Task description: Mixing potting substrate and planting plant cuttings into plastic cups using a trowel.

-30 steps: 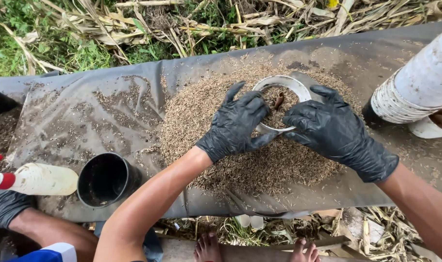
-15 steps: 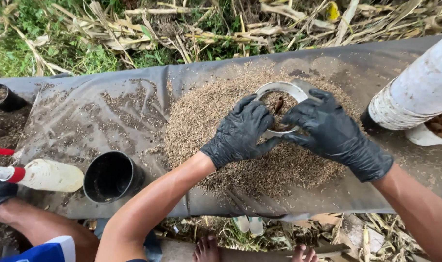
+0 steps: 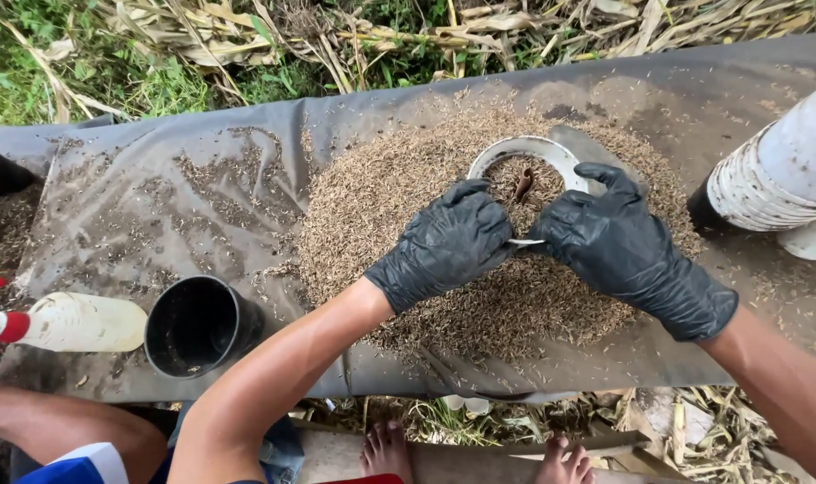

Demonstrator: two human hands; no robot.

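- Head view: a grey sheet (image 3: 202,193) is seen spread over a low bench, with grass and dry stalks beyond it.
- A broad heap of husks (image 3: 399,193) is piled on the middle of the sheet; thinner scatterings lie to its left.
- A white pot (image 3: 538,154) is sunk in the far side of the heap, tilted toward the viewer. It is judged to be roughly full: husks reach close to its rim, and a small brown scrap lies on top.
- A stack of white pots (image 3: 775,175) lies at the right edge of the sheet, so many appear to be left unfilled. No finished pots can be made out.
- An empty black pot (image 3: 197,324) stands upright at the near left, just beside a pale bottle (image 3: 76,323) with a red cap, lying on its side.
- The left hand (image 3: 448,242), in a black glove, is curled against the pot's near rim, fingers bent inward over the husks.
- The right hand (image 3: 609,237), also gloved, is cupped on the rim's right side, thumb raised. Whether the rim is pinched cannot be told.
- Another person's arm (image 3: 58,430) is seen at the lower left, well apart from the pot.
- Bare toes show below the bench.
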